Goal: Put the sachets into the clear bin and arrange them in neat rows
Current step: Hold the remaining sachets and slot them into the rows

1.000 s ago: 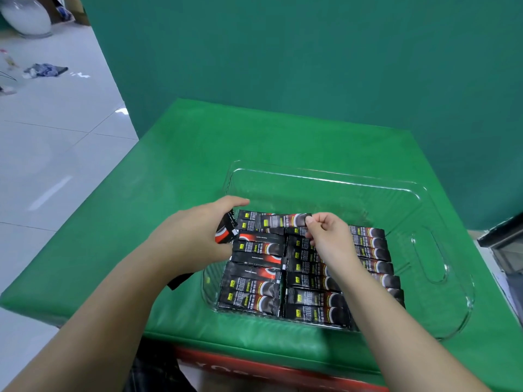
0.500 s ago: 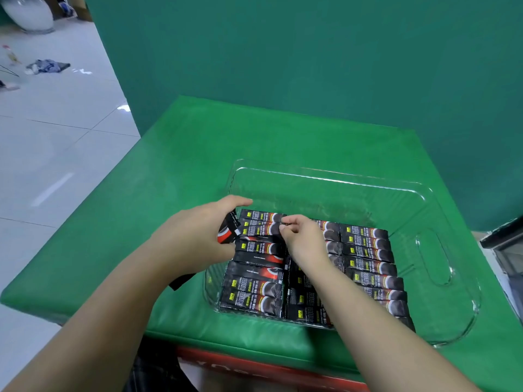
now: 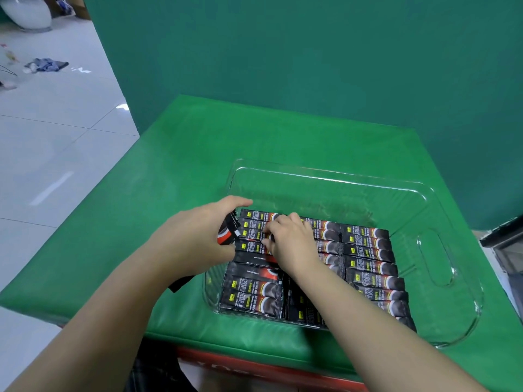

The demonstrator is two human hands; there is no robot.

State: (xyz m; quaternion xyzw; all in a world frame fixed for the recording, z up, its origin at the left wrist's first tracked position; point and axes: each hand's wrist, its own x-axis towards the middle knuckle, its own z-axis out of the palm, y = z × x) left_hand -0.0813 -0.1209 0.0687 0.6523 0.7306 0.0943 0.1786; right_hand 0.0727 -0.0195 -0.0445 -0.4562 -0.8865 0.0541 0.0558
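A clear bin (image 3: 450, 281) sits on the green table, its near half filled with several black sachets (image 3: 368, 250) laid in rows. My left hand (image 3: 195, 236) hovers at the bin's left rim and grips a small stack of sachets (image 3: 227, 234); their lower end pokes out below my wrist. My right hand (image 3: 288, 239) is inside the bin over the left column, its curled fingertips on a sachet (image 3: 256, 234) in the far rows. Whether it pinches that sachet or just presses it is hidden by the fingers.
The green padded table (image 3: 198, 165) stands against a green backdrop (image 3: 311, 52). The bin's far half is bare. A dark object (image 3: 506, 244) sits past the table's right edge. White tiled floor lies to the left.
My right hand has slid left from the middle column to the far rows of the left column. My left hand has stayed at the bin's left rim with its stack.
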